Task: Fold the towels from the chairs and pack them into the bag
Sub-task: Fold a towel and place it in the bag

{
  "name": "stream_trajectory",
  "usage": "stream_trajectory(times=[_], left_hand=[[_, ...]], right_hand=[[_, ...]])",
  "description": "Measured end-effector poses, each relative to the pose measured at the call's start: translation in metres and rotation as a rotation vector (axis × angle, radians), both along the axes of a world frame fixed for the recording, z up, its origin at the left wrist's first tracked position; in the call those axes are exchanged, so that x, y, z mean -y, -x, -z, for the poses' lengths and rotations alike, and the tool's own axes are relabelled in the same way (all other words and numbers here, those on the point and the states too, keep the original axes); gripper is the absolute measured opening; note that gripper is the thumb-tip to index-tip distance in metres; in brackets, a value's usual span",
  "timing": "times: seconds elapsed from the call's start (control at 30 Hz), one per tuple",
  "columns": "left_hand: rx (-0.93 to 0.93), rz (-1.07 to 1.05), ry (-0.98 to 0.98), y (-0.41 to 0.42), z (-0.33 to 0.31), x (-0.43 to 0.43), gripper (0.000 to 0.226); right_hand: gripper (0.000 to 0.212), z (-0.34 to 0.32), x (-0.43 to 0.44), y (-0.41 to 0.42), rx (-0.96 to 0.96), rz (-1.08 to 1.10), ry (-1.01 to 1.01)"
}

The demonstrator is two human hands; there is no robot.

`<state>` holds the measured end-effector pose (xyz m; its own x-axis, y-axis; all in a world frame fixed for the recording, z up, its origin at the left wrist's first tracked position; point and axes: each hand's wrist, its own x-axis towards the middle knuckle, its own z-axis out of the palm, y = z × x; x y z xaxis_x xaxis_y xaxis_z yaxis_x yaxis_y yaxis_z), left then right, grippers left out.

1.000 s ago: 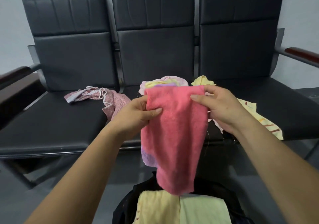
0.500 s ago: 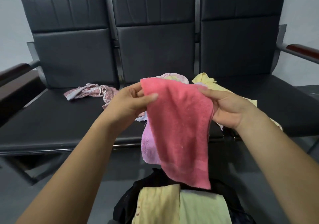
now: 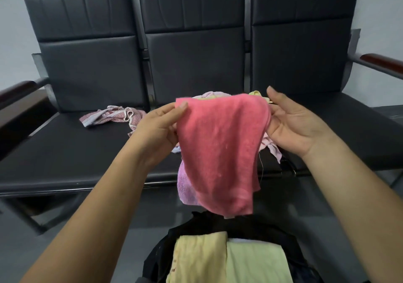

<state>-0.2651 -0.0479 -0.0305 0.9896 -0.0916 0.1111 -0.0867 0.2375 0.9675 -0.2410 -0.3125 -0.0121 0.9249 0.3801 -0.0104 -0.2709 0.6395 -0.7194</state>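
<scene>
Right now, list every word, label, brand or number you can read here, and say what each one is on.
No text can be read anywhere in this view.
On the yellow towel in the bag: small reddish marks along its left edge, too blurred to read.
On the patterned towel on the left chair: woven pattern only, no letters visible.
On the pink towel: nothing printed.
</scene>
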Motion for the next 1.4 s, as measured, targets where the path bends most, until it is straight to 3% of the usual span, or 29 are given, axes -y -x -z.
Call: stream_trajectory(times=[0.1,0.2,0.27,0.37,0.43,0.53,0.63,0.77,0.83,1.07,1.17,1.23,1.4], left_hand=[[0.042,0.057,0.087,-0.001,0.002,-0.001,0.031],[0.089,-0.038,-0.096,-0.001,0.002,-0.003,0.025],[0.105,-0.101,-0.225,-0.001,0.003,-0.005,0.021],[0.066,-0.18,-0.296,-0.001,0.003,-0.006,0.014],[0.011,-0.205,-0.273,-0.002,0.002,-0.004,0.014],[-0.049,-0.199,-0.094,-0.003,0.001,-0.002,0.015],[0.024,-0.172,-0.07,-0.002,0.003,-0.002,0.018],[0.146,-0.202,-0.208,0.002,0.001,0.0,0.025],[0.182,-0.233,-0.224,0.004,0.0,0.002,0.026],[0.286,-0.299,-0.223,0.006,-0.003,0.003,0.016],[0.347,-0.253,-0.177,0.009,-0.006,0.006,0.02],[0.36,-0.15,-0.145,0.013,-0.008,0.011,0.027],[0.409,0.037,-0.261,0.02,-0.011,0.025,0.037]], right_hand=[[0.05,0.001,0.0,-0.001,0.089,0.012,0.227],[0.035,0.009,0.006,-0.006,0.135,0.091,0.548],[0.026,0.01,0.009,-0.009,0.166,0.162,0.66],[0.031,0.013,0.006,-0.013,0.108,0.19,0.595],[0.037,0.011,0.0,-0.012,0.007,0.15,0.369],[0.022,0.006,-0.001,-0.008,-0.039,0.036,0.077],[0.019,0.006,-0.001,-0.009,0.09,0.115,0.268],[0.019,0.011,0.005,-0.013,0.17,0.302,0.549],[0.01,0.011,0.005,-0.012,0.197,0.349,0.576],[0.01,0.01,0.003,-0.008,0.384,0.516,0.699],[0.012,0.008,0.004,-0.005,0.423,0.456,0.606],[0.018,0.006,0.0,-0.003,0.477,0.389,0.559],[0.079,0.014,-0.026,0.008,0.643,0.085,0.661]])
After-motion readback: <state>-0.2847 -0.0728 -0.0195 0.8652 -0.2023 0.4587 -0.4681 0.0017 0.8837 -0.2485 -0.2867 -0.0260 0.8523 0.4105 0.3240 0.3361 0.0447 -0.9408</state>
